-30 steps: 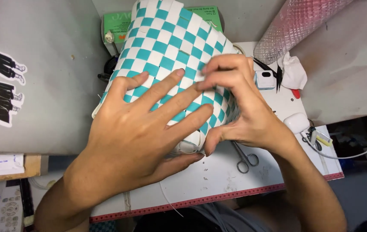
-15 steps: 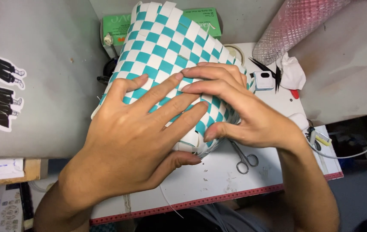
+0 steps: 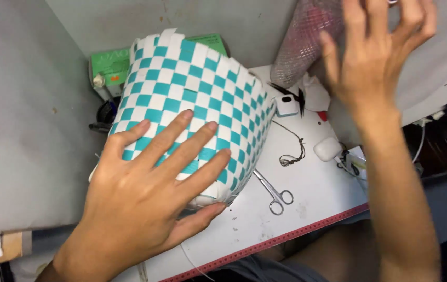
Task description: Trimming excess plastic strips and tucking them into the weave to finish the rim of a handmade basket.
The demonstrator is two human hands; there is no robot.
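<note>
Head view: left hand (image 3: 145, 209) is splayed flat, fingers (image 3: 174, 138) spread wide and pressed on the side of the teal-and-white woven basket (image 3: 202, 99). It grips nothing, just palm and fingertips bearing on the weave; the thumb (image 3: 197, 218) sits under the lower end of the basket, near the white mat.

The basket lies tipped on its side on the white cutting mat (image 3: 312, 198), left half of the mat. Its long axis runs from the near-left end under the palm up and away toward the far edge. Its loose strip ends (image 3: 168, 37) stick out at the far end. I can't tell whether anything is inside; the opening isn't visible.

Right hand (image 3: 375, 47) is up in the air, well apart from the basket, over the far-right corner of the mat. Its fingers are open and loosely curled and hold nothing that I can see; the fingertips are cut off by the frame top. The left hand is clearly the nearer one and the only one in contact.

Around it:
- steel scissors (image 3: 274, 194) lie on the mat just right of the basket's lower end, handles toward the near red edge (image 3: 296, 236)
- dark cord loop (image 3: 292, 151) is mid-mat
- small white case (image 3: 328, 149) is right of the cord
- green box (image 3: 109, 67) is behind the basket, far left
- pink mesh bag (image 3: 302, 44) is at the far edge, under the right hand
</note>
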